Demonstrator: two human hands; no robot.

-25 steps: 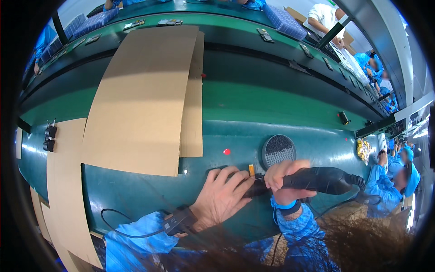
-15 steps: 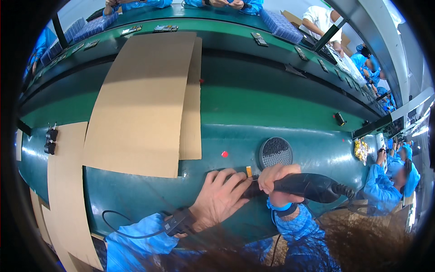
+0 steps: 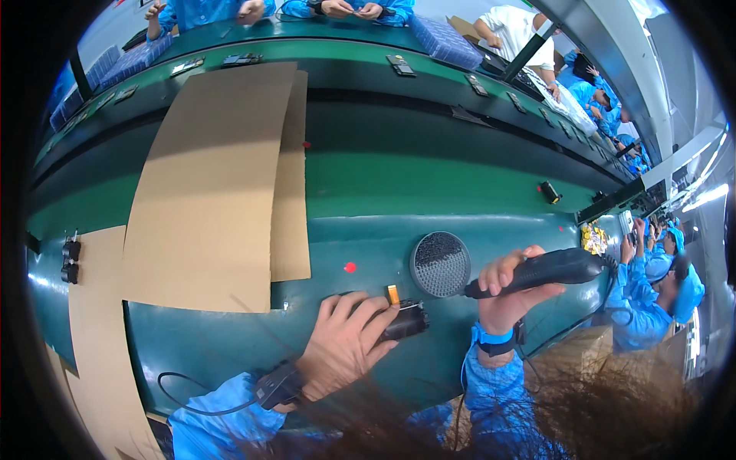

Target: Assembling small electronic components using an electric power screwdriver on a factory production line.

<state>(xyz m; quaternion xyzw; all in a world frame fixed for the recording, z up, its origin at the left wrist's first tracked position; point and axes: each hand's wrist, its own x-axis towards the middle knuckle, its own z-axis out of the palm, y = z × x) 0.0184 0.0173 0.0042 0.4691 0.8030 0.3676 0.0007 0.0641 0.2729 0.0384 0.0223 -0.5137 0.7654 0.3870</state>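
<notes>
My left hand (image 3: 341, 341) is curled over a small black device (image 3: 408, 322) lying on the green table, fingers pressing its left end and holding it down. An orange-yellow flex strip (image 3: 393, 294) stands up from the device's far edge. With fingers wrapped round its barrel, my right hand (image 3: 506, 303) grips a black electric screwdriver (image 3: 556, 271), held almost level. The screwdriver's tip points left, at the right rim of a round dish (image 3: 451, 287) with a dimpled grey bottom. Small dark screws (image 3: 440, 248) gather in the dish's far part.
A large cardboard sheet (image 3: 203, 199) covers the table at the left, with another cardboard strip (image 3: 96, 330) beside it. A red dot (image 3: 350, 267) lies left of the dish. Circuit boards (image 3: 400, 66) line the far belt. Co-workers in blue sit across and at right.
My right hand has lifted the screwdriver off the device and moved it right, to the dish's edge. More of the device shows now. My left hand stays on it. The view has shifted.
</notes>
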